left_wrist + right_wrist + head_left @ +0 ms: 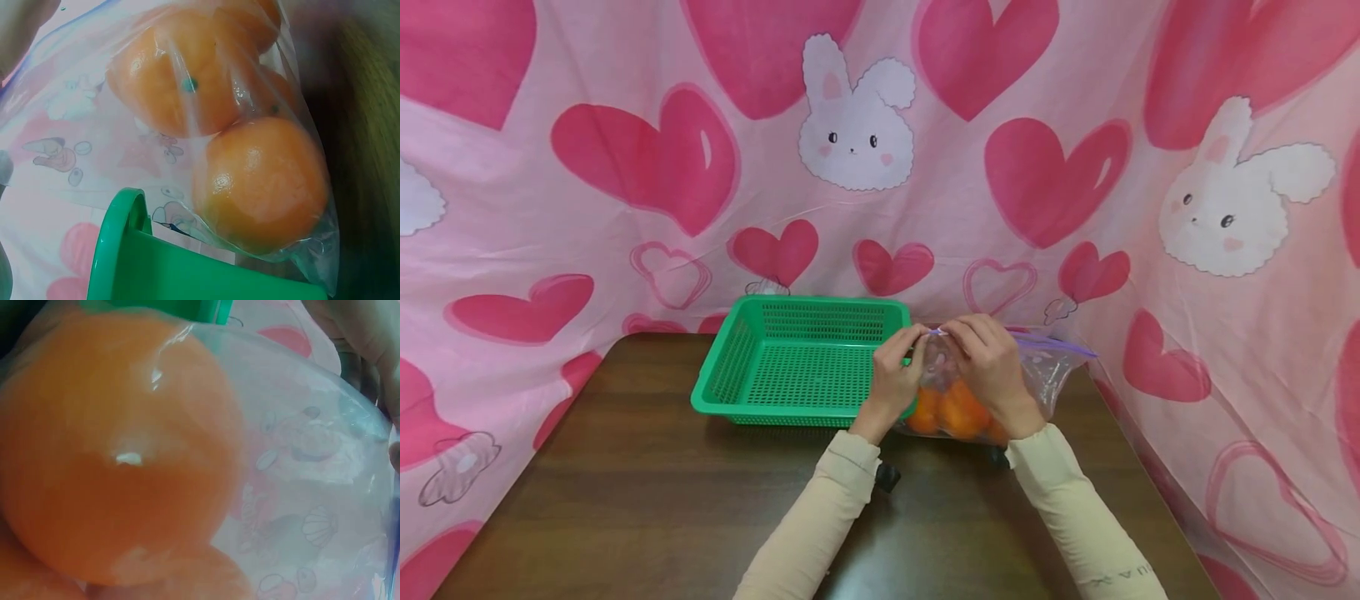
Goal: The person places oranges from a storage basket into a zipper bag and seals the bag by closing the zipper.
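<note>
A clear zip bag (1051, 364) with a purple zip strip holds several oranges (958, 410), which bulge its lower part. My left hand (895, 375) pinches the strip toward its left end between thumb and fingers. Just to the right, my right hand (992, 362) pinches the same strip, its fingertips close to the left ones. In the left wrist view, oranges (262, 184) press against the printed plastic. One large orange (119, 450) fills much of the right wrist view, with part of a hand (365, 337) at the bag's top edge.
A green perforated basket (730, 408) stands left of the bag, close beside it. Both are on a dark wooden table (625, 500). A pink cloth (955, 175) with hearts and rabbits hangs behind and along the sides. A small black object (887, 477) shows by the left cuff.
</note>
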### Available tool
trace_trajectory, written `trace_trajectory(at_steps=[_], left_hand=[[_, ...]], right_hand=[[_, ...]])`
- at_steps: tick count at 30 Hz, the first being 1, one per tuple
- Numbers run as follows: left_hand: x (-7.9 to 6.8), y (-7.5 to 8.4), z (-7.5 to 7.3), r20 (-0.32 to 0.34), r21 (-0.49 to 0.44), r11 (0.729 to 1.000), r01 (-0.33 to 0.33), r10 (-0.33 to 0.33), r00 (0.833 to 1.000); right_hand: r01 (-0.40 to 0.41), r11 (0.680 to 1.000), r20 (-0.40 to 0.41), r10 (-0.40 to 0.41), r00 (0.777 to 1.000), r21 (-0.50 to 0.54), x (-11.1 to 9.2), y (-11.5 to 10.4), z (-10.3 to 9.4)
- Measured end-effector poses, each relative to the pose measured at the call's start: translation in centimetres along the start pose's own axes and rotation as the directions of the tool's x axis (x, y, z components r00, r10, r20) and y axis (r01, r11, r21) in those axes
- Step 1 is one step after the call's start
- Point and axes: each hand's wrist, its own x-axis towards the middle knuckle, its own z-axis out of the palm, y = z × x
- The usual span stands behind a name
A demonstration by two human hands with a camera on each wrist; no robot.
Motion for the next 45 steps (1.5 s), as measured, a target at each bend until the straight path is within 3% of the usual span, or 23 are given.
trace_trajectory(at_steps=[15,30,45], left_hand=[[0.8,0.3,-0.1,0.021,-0.044,0.996,0.076,-0.075,0.997],[0.5,0.2,-0.2,0.028,0.011,1.0,0.028,-0.028,0.999],[0.2,0.8,0.0,0.025,-0.063,0.99,0.124,-0.123,0.992]], right_hand=[[0.025,0.998,-0.054,-0.022,0.998,0.053,-0.1,0.8,-0.1],[0.035,0.996,0.015,-0.037,0.999,0.081,-0.4,1.1,-0.8],[-0.048,0.992,0.06,0.042,0.997,0.115,-1.2,1.3,-1.3]])
